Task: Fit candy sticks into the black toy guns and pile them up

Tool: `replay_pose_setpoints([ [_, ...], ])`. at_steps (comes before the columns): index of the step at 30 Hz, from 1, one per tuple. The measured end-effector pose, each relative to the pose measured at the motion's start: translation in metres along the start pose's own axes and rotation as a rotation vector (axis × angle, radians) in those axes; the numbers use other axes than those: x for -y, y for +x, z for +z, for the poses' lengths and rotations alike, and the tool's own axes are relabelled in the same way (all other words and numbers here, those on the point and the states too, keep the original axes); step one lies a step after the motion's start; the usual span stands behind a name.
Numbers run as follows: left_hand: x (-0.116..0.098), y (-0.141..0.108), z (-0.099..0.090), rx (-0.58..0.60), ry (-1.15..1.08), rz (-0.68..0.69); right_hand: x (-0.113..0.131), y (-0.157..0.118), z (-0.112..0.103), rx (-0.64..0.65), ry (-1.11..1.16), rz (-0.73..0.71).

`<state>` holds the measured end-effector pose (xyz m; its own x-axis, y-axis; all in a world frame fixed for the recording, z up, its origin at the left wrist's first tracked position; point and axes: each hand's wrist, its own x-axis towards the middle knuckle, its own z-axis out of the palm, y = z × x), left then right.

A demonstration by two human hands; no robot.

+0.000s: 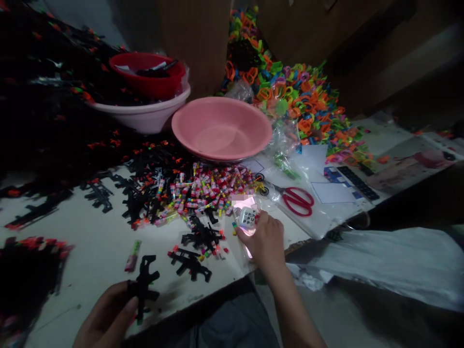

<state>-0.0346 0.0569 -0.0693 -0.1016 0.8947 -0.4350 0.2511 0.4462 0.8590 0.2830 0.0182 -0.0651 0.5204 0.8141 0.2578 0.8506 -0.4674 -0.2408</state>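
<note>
My left hand (112, 314), at the lower left, pinches a small black toy gun (145, 285) between thumb and fingers over the table's front edge. A candy tube (133, 256) lies just beyond that gun. My right hand (264, 239) is closed round the side of a white case with black letters (247, 218), which lies over a phone with a bright pinkish screen (249, 200). Between the hands, more black toy guns (192, 263) lie on the white table, in front of a heap of small candy tubes (206, 188).
A pink basin (222, 128) stands behind the tubes, beside a red bowl (148, 75) in a pale basin (145, 116). Colourful plastic pieces (304, 101) are heaped at the back. Red-handled scissors (297, 201) lie on plastic bags right of the phone. Dark toy guns cover the left.
</note>
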Motion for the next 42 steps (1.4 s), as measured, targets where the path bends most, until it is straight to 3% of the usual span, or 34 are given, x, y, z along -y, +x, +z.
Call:
replay_pose_setpoints([
  [4, -0.012, -0.006, 0.005, 0.032, -0.054, -0.027, -0.001, 0.0, -0.002, -0.005, -0.032, -0.032],
  [16, -0.007, -0.012, 0.008, 0.164, -0.2, 0.107, -0.014, -0.003, 0.005, -0.024, -0.06, -0.078],
  [23, -0.008, -0.015, 0.007, 0.161, -0.275, 0.156, -0.015, -0.002, 0.008, -0.021, -0.118, -0.081],
  [35, -0.014, -0.016, 0.009, 0.153, -0.357, 0.074, -0.009, 0.001, 0.002, 0.038, -0.078, -0.021],
  [39, -0.014, -0.014, 0.01, 0.125, -0.399, 0.023, -0.013, -0.003, -0.009, -0.014, 0.065, -0.014],
  [42, -0.014, -0.016, 0.013, 0.123, -0.453, 0.001, -0.003, -0.018, -0.031, -0.034, 0.36, 0.046],
])
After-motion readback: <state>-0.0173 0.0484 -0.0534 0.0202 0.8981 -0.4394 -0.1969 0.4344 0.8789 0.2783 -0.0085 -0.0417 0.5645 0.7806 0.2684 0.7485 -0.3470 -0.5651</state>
